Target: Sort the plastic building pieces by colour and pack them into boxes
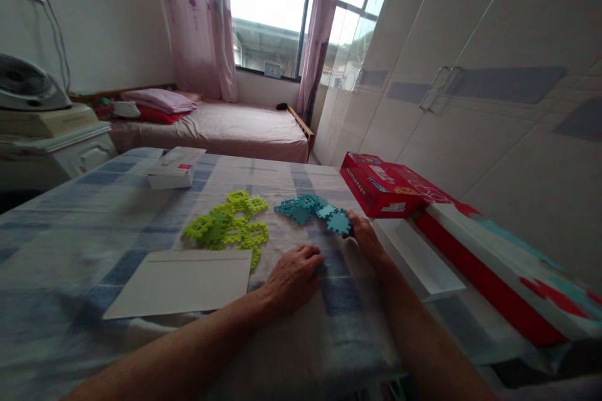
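Teal interlocking plastic pieces (303, 208) with toothed edges lie in an overlapping cluster on the tablecloth. At the cluster's right end, my right hand (363, 237) has its fingers closed at the edge of a light teal toothed piece (338, 222); its fingertips are partly hidden. My left hand (295, 274) rests palm down on the cloth in front of the cluster, fingers loosely bent and slightly apart, with nothing visible in it. Left of the teal pieces spreads a group of lime-green interlocking pieces (219, 225), some openwork and some solid. A flat white board (181, 282) partly covers the nearest green ones.
A small white box (175, 169) stands at the table's back left. On the right are a red box (380, 185), an open white tray (421, 257) and a long red-and-white box (493, 263). Behind the table are a bed (235, 128) and a wardrobe (461, 62).
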`<state>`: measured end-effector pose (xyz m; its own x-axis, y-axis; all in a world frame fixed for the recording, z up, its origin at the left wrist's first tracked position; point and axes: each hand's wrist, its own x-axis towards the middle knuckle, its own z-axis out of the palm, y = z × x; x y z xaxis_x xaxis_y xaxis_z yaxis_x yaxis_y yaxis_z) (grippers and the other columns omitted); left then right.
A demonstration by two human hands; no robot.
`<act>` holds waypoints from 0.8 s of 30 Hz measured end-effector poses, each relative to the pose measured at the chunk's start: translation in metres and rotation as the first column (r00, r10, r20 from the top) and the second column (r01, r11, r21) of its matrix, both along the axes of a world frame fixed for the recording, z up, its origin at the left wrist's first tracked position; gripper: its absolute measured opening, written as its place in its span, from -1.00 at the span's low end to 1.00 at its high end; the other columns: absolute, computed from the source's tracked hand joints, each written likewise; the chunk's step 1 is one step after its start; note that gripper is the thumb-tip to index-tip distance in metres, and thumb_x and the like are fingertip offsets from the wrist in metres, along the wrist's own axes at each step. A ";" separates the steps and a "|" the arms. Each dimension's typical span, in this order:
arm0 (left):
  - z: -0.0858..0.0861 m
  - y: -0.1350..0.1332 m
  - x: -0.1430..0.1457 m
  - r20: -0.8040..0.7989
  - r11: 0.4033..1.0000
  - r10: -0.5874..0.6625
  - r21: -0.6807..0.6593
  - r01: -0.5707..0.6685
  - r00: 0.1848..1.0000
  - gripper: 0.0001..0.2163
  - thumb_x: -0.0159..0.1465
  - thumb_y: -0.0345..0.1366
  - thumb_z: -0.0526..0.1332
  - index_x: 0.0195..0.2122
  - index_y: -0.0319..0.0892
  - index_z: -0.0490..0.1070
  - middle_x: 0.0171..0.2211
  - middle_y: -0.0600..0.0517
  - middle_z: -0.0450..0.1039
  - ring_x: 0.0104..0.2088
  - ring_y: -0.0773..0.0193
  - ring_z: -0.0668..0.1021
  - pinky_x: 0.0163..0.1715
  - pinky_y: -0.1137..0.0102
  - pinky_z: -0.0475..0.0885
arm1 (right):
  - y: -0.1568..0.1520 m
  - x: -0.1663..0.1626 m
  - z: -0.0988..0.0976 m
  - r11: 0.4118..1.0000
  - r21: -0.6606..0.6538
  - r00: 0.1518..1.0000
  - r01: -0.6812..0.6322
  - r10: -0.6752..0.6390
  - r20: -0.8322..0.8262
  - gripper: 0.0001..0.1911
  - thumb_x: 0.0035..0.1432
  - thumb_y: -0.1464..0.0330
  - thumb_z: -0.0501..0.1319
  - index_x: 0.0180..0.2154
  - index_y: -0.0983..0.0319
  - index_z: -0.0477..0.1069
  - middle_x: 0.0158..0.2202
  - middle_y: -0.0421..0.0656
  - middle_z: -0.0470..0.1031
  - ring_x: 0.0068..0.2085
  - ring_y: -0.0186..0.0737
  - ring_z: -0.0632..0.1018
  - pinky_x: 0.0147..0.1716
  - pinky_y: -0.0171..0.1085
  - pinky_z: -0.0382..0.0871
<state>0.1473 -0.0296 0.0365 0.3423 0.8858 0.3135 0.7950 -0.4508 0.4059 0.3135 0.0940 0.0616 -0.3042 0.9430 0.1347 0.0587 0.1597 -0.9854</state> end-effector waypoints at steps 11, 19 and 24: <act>0.000 0.000 -0.001 0.010 0.999 -0.022 0.028 0.022 1.000 -0.79 0.17 -0.41 0.10 -0.18 -0.14 0.41 -0.08 -0.02 0.39 -0.05 0.22 0.41 -0.01 0.32 0.31 | 0.000 0.021 0.027 0.974 -0.226 0.963 -0.028 -0.034 -0.267 -0.78 0.03 0.15 0.11 -0.39 0.16 0.33 -0.43 -0.20 0.48 -0.43 -0.29 0.48 -0.40 -0.25 0.38; -0.001 0.000 -0.002 0.003 0.999 -0.033 0.037 0.033 0.999 -0.79 0.18 -0.41 0.09 -0.18 -0.17 0.41 -0.06 -0.06 0.38 -0.04 0.20 0.40 0.00 0.31 0.31 | -0.007 0.103 0.062 0.784 0.543 0.645 0.301 -0.587 0.490 -0.67 0.13 0.17 -0.01 -0.53 0.21 0.31 -0.48 -0.09 0.42 -0.36 -0.17 0.44 -0.31 -0.22 0.25; 0.000 0.001 -0.002 0.000 0.999 -0.034 0.009 0.034 0.999 -0.78 0.17 -0.41 0.09 -0.16 -0.15 0.41 -0.05 -0.04 0.38 -0.03 0.20 0.40 0.00 0.29 0.31 | -0.012 0.126 0.050 0.780 0.626 0.101 -0.004 -0.623 0.776 -0.61 0.21 0.18 -0.07 -0.46 0.25 0.37 -0.31 0.02 0.45 -0.29 -0.12 0.47 -0.31 -0.20 0.23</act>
